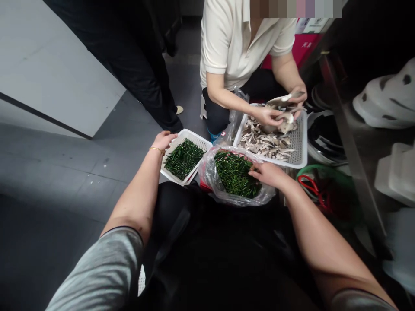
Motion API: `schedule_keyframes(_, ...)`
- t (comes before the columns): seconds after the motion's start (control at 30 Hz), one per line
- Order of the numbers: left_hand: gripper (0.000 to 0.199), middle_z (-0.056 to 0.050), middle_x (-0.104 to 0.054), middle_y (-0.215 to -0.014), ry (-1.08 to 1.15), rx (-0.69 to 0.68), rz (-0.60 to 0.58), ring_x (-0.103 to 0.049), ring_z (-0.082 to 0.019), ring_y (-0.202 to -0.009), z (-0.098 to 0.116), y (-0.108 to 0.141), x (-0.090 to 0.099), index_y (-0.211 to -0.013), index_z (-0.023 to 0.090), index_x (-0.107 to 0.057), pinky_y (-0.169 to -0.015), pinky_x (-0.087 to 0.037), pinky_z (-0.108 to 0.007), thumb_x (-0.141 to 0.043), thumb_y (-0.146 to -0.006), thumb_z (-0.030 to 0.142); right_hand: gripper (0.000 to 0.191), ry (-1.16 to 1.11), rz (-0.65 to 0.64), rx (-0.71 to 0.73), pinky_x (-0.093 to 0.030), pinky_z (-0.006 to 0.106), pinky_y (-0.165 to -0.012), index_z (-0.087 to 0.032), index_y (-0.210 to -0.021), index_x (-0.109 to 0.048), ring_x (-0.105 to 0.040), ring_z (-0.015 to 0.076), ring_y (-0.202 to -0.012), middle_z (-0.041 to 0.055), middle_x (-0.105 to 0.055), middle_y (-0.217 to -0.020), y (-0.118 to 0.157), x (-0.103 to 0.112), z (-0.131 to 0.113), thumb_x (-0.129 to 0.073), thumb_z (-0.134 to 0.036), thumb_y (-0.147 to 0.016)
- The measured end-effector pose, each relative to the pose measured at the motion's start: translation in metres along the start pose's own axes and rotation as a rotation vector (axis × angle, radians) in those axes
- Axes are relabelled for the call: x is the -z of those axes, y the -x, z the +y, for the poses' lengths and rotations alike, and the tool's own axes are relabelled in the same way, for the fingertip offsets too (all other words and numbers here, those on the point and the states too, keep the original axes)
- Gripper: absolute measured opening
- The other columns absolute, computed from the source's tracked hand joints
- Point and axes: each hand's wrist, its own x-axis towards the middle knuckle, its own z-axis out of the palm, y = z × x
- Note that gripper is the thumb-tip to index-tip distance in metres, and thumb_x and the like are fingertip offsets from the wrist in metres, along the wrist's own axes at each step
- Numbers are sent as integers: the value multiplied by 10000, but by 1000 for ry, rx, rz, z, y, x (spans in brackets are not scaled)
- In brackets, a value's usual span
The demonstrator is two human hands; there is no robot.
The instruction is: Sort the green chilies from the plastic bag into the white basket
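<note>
Your right hand (269, 174) touches thin green peppers (234, 172) in the clear plastic bag (210, 167); your bent left hand (164, 141) is by the white holey basket (170, 176) beside it. Pinching? I can't tell. Tugging the bag could spill peppers.

Head view: two bare hands at containers of green pieces.
Left hand (164, 141) at the edge of the small white basket (168, 173) of green pieces (184, 159); right hand (267, 174) at the green stems (236, 172) in the clear plastic bag (210, 166). Beyond, a co-worker (240, 56) holds mushrooms (287, 121) over a larger white basket (302, 144).
</note>
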Motion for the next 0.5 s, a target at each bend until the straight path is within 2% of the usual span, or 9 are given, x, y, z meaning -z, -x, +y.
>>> schedule_keyframes(0.07, 342, -36, -643, -749, 0, 6, 4, -593, -144, -745, 5, 0, -2, -975, 111, -540, -738, -479, -318, -718, -737, 280, 190, 59, -27, -62, -431, 346, -621, -197, -720, -672, -613, 234, -673, 115, -678, -713, -2, 0, 3, -587, -331, -825)
schedule_keyframes(0.13, 327, -44, -649, -726, 29, 6, -53, -614, -142, -694, 8, 6, -12, -960, 111, -566, -687, -504, -303, -702, -746, 318, 191, 114, -68, -159, -441, 360, -643, -174, -707, -670, -631, 261, -736, 155, -688, -782, -5, -1, 5, -607, -324, -808)
schedule_keyframes(0.2, 336, -54, -661, -716, 92, -18, -151, -628, -136, -650, 9, 19, -29, -939, 104, -594, -632, -517, -274, -705, -726, 339, 183, 136, -89, -235, -452, 375, -692, -134, -824, -683, -643, 292, -833, 201, -688, -918, -10, -5, 3, -616, -303, -800)
schedule_keyframes(0.3, 351, -72, -685, -756, 179, -55, -331, -649, -134, -650, 3, 43, -64, -912, 96, -629, -599, -523, -244, -728, -683, 342, 312, 129, -87, -295, -462, 368, -755, -113, -1071, -635, -637, 298, -947, 211, -662, -1067, -17, -16, -6, -612, -266, -801)
schedule_keyframes(0.4, 375, -85, -694, -783, 186, -20, -482, -660, -142, -669, -13, 61, -94, -898, 89, -650, -587, -521, -239, -750, -651, 352, 393, 91, -88, -258, -458, 335, -813, -137, -1199, -577, -621, 263, -1015, 178, -653, -1114, -18, -30, -20, -585, -259, -826)
schedule_keyframes(0.5, 395, -80, -687, -765, 158, 49, -540, -654, -135, -661, -32, 63, -111, -879, 90, -656, -565, -504, -224, -771, -618, 364, 405, 33, -76, -124, -446, 320, -849, -150, -1209, -587, -620, 246, -1019, 162, -650, -1126, -11, -35, -25, -600, -245, -815)
